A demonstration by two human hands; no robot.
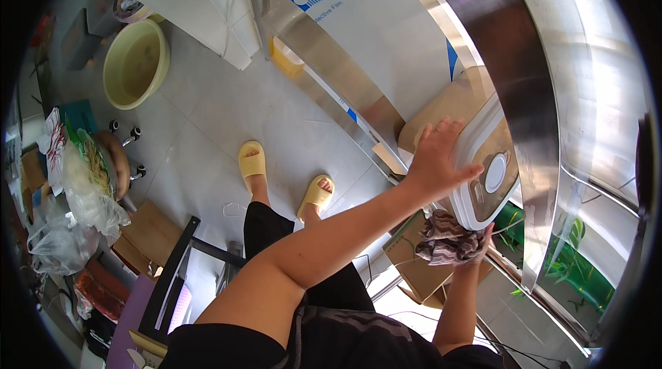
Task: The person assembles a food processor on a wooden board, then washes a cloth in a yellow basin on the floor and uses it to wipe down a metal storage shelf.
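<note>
A food storage container with a clear lid, white rim and round white vent cap is beside the steel counter edge. My left hand lies against its side, fingers stretched and spread, the thumb reaching over the lid's rim. At the container's near end, my right hand is closed on a crumpled brown-and-grey striped cloth. The cloth touches or nearly touches the lid's near corner. Container and cloth partly hide the right hand's fingers.
A steel counter edge curves along the right, with a film-covered panel below. A cardboard box is under the cloth. Far left stands a pale yellow tub; plastic bags and a black chair frame are on the left.
</note>
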